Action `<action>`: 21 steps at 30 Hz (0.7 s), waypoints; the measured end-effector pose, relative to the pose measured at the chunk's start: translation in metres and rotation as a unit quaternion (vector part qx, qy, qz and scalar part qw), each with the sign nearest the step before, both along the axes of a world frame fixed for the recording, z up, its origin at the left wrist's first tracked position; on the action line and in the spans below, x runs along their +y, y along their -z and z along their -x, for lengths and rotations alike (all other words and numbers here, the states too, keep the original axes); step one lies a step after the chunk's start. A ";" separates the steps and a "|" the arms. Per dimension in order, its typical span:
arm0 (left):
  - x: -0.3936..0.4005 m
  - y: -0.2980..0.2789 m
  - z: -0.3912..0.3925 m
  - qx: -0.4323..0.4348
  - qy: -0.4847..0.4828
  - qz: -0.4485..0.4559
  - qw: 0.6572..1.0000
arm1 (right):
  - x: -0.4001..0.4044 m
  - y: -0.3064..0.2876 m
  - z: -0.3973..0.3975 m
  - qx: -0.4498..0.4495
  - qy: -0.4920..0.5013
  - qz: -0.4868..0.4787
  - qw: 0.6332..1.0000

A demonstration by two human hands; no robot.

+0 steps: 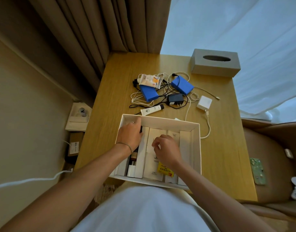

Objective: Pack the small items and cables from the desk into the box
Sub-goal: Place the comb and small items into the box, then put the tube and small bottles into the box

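Both hands are down in the white box (160, 122) at the table's (224, 148) near edge: the left hand (130, 134) has its grip curled round a dark bottle (135, 154) by the box's left wall, and the right hand (167, 149) hangs loosely curled over the white packets (154, 138), holding nothing. This looks like settling the contents to make room. Next comes a reach to the table's middle, where tangled cables (187, 77), two blue packs (149, 93), a black charger (175, 99), a white charger (204, 102) and a tube (152, 110) wait.
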State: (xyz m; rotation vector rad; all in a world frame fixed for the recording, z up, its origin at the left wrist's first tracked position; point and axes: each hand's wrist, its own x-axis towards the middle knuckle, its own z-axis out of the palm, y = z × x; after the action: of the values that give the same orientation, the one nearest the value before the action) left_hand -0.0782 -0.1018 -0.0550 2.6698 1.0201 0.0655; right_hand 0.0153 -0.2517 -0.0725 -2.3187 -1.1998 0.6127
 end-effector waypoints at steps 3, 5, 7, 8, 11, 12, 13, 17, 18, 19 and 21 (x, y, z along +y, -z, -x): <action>-0.002 0.003 0.000 0.020 -0.008 0.014 1.000 | -0.001 0.001 -0.001 0.008 -0.006 -0.005 1.000; -0.002 0.004 -0.001 0.035 -0.010 0.022 0.999 | -0.001 0.001 -0.002 0.013 -0.011 -0.005 1.000; -0.003 0.005 -0.001 0.057 -0.008 0.023 0.998 | -0.001 0.001 -0.004 0.015 -0.014 -0.007 1.000; -0.004 0.005 -0.001 0.065 -0.009 0.024 0.998 | -0.001 0.001 -0.006 0.016 -0.013 -0.010 1.000; -0.009 0.003 -0.001 0.095 -0.016 0.032 0.995 | 0.000 0.000 -0.010 0.019 -0.009 -0.018 1.000; -0.011 0.002 -0.001 0.107 -0.016 0.038 0.993 | 0.001 -0.001 -0.011 0.019 -0.007 -0.022 1.000; -0.013 0.001 -0.002 0.114 -0.018 0.050 0.992 | 0.002 -0.002 -0.012 0.018 -0.004 -0.025 0.999; -0.016 -0.008 -0.002 0.141 -0.017 0.103 0.985 | 0.008 -0.013 -0.019 0.020 0.000 -0.039 0.999; -0.016 -0.011 -0.001 0.151 -0.011 0.105 0.983 | 0.010 -0.018 -0.022 0.023 0.001 -0.048 0.999; -0.017 -0.016 0.000 0.151 -0.006 0.105 0.983 | 0.013 -0.024 -0.025 0.027 0.002 -0.060 0.998; -0.017 -0.028 0.002 0.113 -0.004 0.103 0.988 | 0.020 -0.037 -0.032 0.024 0.003 -0.091 0.996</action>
State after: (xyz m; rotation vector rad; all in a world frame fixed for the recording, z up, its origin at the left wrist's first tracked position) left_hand -0.0805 -0.1193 -0.0274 2.5240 1.0416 -0.3304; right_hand 0.0475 -0.2313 -0.0354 -2.1425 -1.1751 0.5307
